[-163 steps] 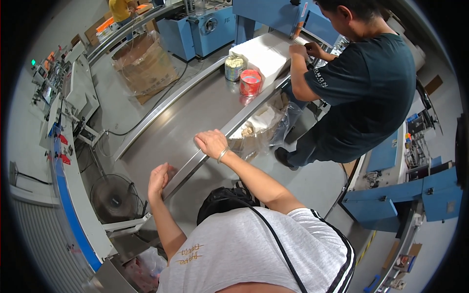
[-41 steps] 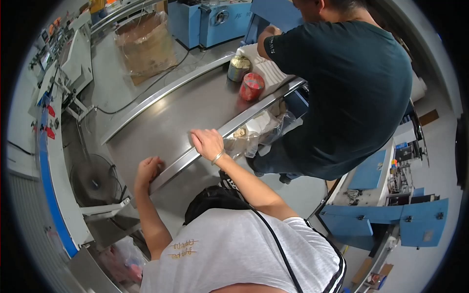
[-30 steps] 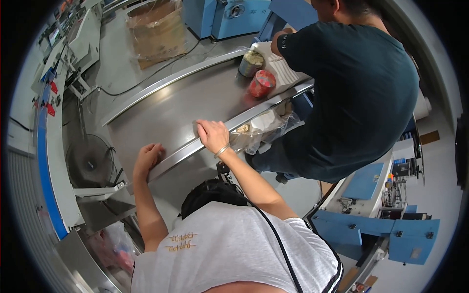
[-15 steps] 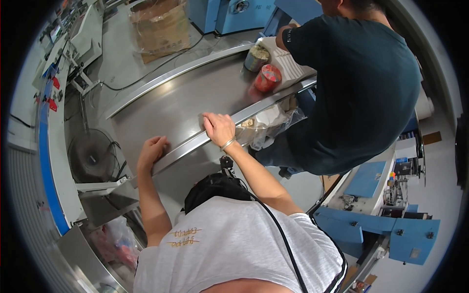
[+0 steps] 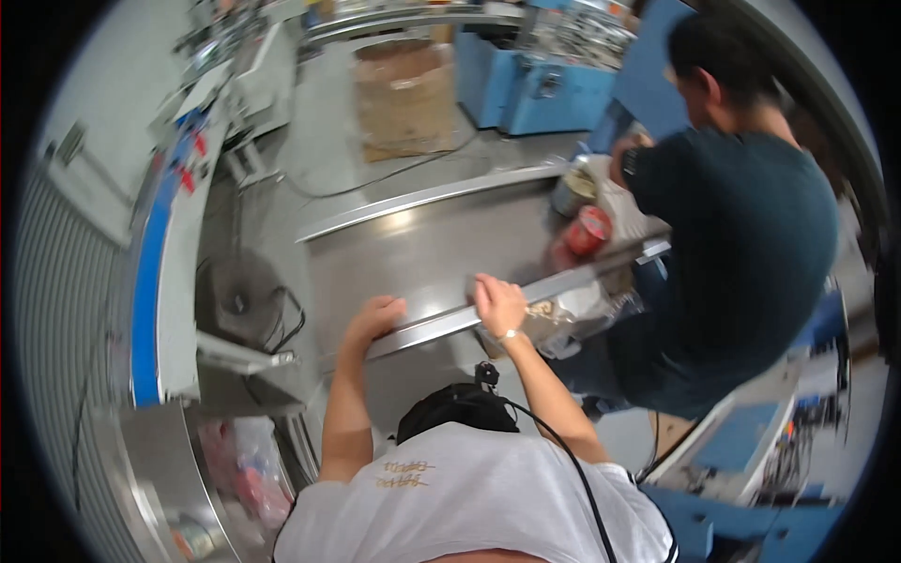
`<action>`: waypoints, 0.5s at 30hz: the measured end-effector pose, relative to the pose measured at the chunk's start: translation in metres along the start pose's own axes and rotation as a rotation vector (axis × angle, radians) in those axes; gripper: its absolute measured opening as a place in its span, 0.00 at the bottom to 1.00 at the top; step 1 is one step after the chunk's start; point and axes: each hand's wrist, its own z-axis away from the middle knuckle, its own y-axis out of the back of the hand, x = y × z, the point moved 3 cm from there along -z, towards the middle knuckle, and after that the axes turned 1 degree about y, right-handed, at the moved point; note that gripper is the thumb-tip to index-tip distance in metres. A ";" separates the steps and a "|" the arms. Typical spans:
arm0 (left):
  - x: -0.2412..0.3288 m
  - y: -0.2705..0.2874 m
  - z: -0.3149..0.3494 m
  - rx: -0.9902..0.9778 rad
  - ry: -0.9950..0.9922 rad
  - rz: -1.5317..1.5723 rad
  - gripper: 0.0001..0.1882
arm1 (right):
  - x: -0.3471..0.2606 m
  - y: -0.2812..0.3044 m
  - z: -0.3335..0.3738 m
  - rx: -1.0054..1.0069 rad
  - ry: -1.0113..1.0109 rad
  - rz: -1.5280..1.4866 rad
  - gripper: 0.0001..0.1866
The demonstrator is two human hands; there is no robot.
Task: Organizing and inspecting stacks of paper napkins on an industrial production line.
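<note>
A long metal table (image 5: 432, 235) with raised side rails lies in front of me. My left hand (image 5: 377, 317) is at the left part of the near metal rail (image 5: 436, 328), its fingers curled over toward the table surface. Further right, my right hand (image 5: 499, 305) is closed over the same rail, thumb to the left. No separate object shows in either hand. A red can (image 5: 589, 231) and a dull yellowish can (image 5: 573, 192) stand at the table's right end, beside a stack of white material (image 5: 619, 202).
A person in a dark shirt (image 5: 751, 253) stands close on my right. Under the rail is a clear plastic bag (image 5: 582, 319). A fan (image 5: 239, 296) stands left, near a blue-edged machine (image 5: 150, 291). Beyond the table are a cardboard box (image 5: 404, 103) and blue cabinets (image 5: 554, 98).
My view has turned and tilted up, so the scene sits further right and lower, with more of the far room showing. Both hands stay at the rail.
</note>
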 end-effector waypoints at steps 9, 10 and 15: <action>0.012 0.000 -0.005 0.027 -0.019 -0.130 0.16 | -0.001 -0.002 -0.009 -0.094 -0.079 -0.077 0.07; 0.005 0.002 -0.010 0.018 -0.031 -0.095 0.16 | -0.003 0.000 -0.010 -0.107 -0.090 -0.095 0.07; -0.003 0.002 -0.013 -0.026 -0.089 -0.009 0.18 | -0.003 0.002 -0.006 -0.049 -0.063 -0.109 0.07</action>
